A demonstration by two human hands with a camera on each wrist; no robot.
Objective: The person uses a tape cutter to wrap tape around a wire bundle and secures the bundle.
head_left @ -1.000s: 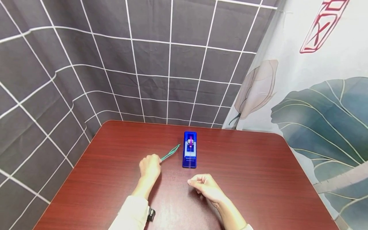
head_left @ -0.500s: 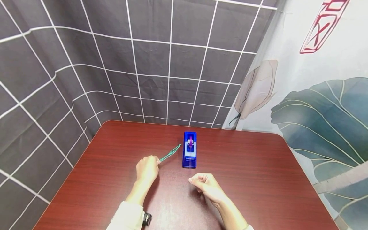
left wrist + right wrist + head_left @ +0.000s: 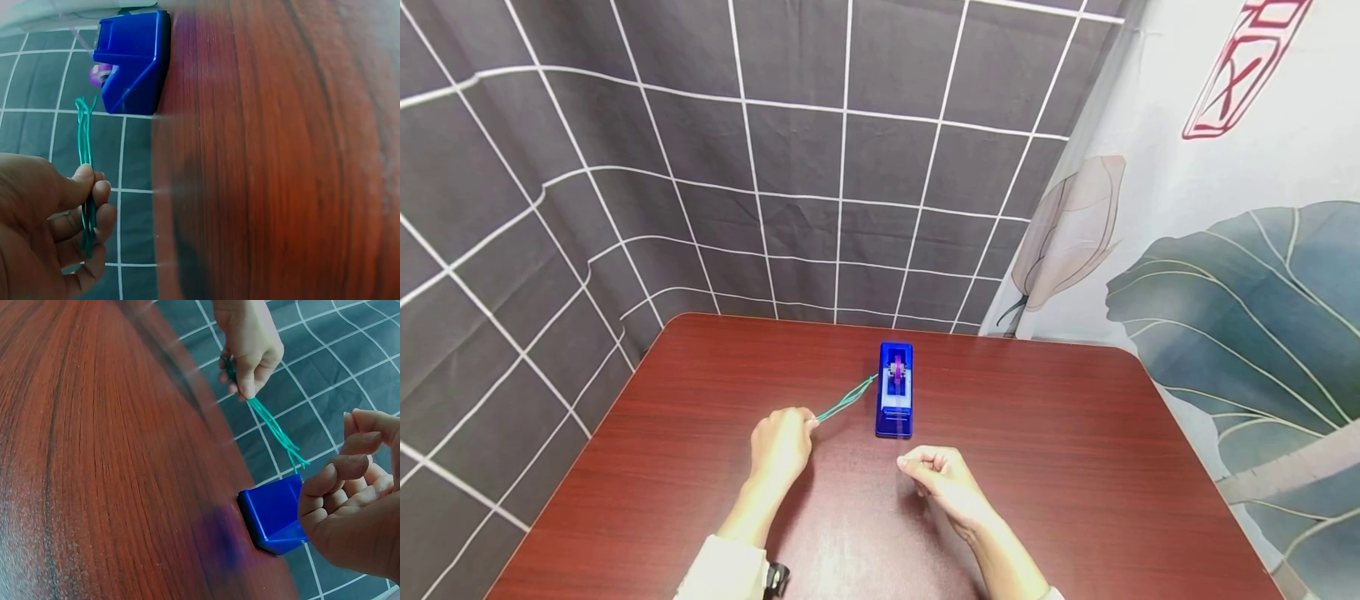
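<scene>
The left hand (image 3: 781, 442) pinched the green wires (image 3: 262, 414), the right hand (image 3: 947, 485) curled round I couldn't tell what, and one careless stretch toward two o'clock risked their tips snagging the blue tape dispenser (image 3: 134, 56)!

The left hand (image 3: 781, 446) moved left; tips of the green strands (image 3: 850, 397) and right hand (image 3: 949, 483) edged nearer the blue dispenser (image 3: 894, 423).

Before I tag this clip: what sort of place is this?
Probably an indoor tabletop workspace, though the kind of room isn't clear: a reddish-brown wood-grain table, a dark grid-patterned curtain hanging behind it, and a blue tape dispenser standing on the tabletop.
</scene>
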